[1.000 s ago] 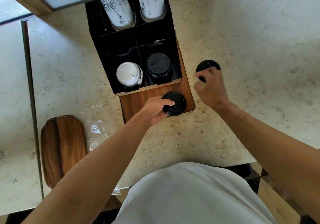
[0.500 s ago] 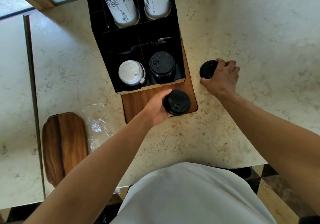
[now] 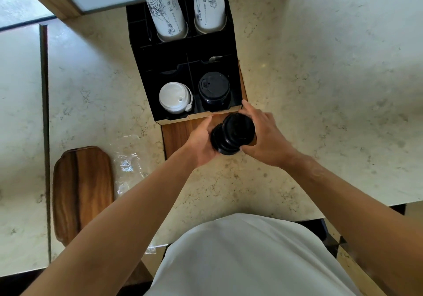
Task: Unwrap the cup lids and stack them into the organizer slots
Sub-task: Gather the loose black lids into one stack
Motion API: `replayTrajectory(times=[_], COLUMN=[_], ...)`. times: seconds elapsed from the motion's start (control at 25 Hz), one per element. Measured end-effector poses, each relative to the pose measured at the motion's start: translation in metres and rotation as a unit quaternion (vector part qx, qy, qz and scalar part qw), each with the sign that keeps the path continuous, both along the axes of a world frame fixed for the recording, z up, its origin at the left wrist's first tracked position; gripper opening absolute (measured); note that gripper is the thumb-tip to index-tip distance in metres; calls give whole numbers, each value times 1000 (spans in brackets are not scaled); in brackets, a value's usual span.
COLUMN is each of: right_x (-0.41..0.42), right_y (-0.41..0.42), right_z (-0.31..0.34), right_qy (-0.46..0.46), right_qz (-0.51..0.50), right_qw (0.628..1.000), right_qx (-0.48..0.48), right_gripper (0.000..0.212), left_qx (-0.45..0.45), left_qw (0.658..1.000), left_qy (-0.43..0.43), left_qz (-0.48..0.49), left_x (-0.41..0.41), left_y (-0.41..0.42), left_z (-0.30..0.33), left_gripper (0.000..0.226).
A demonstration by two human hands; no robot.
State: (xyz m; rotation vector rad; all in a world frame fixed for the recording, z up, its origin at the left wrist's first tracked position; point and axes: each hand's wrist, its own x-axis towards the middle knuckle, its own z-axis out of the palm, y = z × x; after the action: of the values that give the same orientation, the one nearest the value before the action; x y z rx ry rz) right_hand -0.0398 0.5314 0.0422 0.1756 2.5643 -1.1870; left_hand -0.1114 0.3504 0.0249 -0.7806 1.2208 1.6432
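A stack of black cup lids is held between both hands just in front of the black organizer, above its wooden base. My left hand cups the stack from the left and below. My right hand presses on it from the right. In the organizer's front row, the left slot holds white lids and the right slot holds black lids.
Two tall sleeves of paper cups stand in the organizer's back slots. Crumpled clear wrap lies on the marble counter left of the base, beside a wooden board. The counter's front edge runs close to my body.
My right hand has brought the black lids from the counter at the right over to the ones in my left hand. Both hands now hold one joined stack.
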Motion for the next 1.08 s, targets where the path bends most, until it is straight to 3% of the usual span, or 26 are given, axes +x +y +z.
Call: replayTrajectory(times=[0.2, 0.44, 0.64, 0.76, 0.92, 1.08], right_x=[3, 9, 16, 15, 8, 3], right_y=[-22, -41, -53, -59, -65, -76], right_z=[7, 12, 14, 14, 21, 13], right_qy=[-31, -38, -41, -42, -28, -5], right_qz=[112, 174, 205, 205, 210, 66], right_qw=[993, 984, 978, 978, 977, 997], right_qx=[13, 19, 22, 15, -6, -51], right_gripper=[118, 115, 113, 120, 116, 92], left_qx=[-19, -11, 13, 38, 27, 52], left_qw=[999, 997, 993, 992, 993, 989], left_qy=[24, 47, 90, 101, 109, 129], left_qz=[-36, -57, -72, -71, -47, 46], left_x=[15, 31, 45, 49, 48, 40], left_y=[-14, -42, -57, -68, -80, -87], left_z=[8, 8, 17, 20, 17, 24], left_gripper=[71, 77, 48, 28, 37, 38])
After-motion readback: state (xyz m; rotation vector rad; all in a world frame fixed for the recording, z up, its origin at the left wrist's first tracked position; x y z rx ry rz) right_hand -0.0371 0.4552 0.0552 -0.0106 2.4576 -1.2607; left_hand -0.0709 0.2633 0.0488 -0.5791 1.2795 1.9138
